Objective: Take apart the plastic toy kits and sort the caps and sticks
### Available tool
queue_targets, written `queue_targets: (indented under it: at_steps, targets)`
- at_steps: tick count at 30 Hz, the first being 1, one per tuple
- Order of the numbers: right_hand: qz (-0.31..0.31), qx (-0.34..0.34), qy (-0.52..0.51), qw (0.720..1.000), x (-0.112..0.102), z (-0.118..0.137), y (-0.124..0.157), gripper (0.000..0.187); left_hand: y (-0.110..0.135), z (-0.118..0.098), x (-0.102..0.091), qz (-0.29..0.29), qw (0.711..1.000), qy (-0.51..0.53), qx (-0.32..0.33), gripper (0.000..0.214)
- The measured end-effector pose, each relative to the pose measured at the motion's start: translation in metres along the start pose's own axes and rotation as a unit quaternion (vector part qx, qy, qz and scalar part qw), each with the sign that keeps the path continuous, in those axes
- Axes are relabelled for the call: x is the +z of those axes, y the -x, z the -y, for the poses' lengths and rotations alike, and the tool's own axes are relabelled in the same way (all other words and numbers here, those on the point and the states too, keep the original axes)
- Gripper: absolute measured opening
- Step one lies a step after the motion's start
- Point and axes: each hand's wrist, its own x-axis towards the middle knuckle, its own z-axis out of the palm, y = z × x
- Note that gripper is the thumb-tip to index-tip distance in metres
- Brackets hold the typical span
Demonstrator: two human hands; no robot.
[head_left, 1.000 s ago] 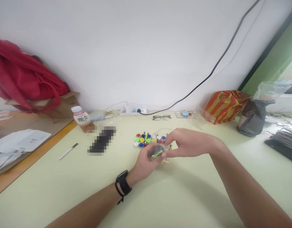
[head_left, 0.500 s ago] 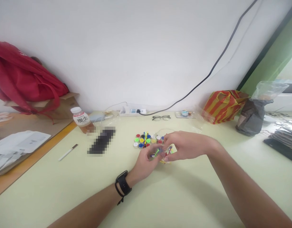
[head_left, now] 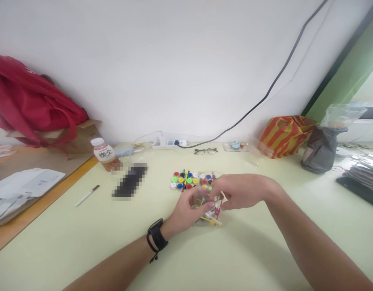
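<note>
My left hand is wrapped around a clear plastic container, tilted over the table. Thin coloured plastic sticks, red, yellow and green, show at its near side, along with something shiny. At the container's right side is my right hand, its fingers curled down; their tips are partly hidden, so what they pinch cannot be made out. Just beyond the hands stand rows of small round pots with coloured lids, in red, green, yellow, blue, white and black. Blue and yellow sticks lie across these pots.
A bottle, a blurred-out dark object and a white-and-brown stick are on the left. Glasses and a power strip lie near the wall. A striped bag and a grey bag stand right.
The container has tipped toward me, and more of the sticks show below my left thumb. My right hand has shifted slightly right and down, with its fingers curled in more.
</note>
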Motion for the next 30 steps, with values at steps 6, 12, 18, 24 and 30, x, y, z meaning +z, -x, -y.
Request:
queue_targets:
  at_steps: [6, 12, 18, 24, 30]
  targets:
    - [-0.123, -0.030, -0.043, 0.991, -0.007, 0.006, 0.012, 0.029, 0.000, -0.003, -0.002, -0.026, 0.999, -0.017, -0.028, 0.024]
    - [-0.393, -0.003, -0.164, 0.905, 0.034, -0.006, 0.012, 0.042, -0.002, -0.009, -0.004, -0.042, 0.996, 0.059, -0.046, 0.027]
    - [-0.384, 0.015, -0.443, 0.810, 0.096, -0.028, -0.004, 0.071, -0.005, 0.000, -0.002, -0.087, 0.995, 0.018, -0.051, 0.040]
    - [-0.382, 0.011, -0.537, 0.752, 0.113, -0.024, -0.022, 0.050, -0.007, -0.004, -0.001, -0.096, 0.993, 0.048, -0.043, 0.043]
    - [-0.405, 0.022, -0.509, 0.759, 0.119, -0.024, -0.023, 0.038, -0.008, -0.004, -0.002, -0.100, 0.989, 0.089, -0.069, 0.042]
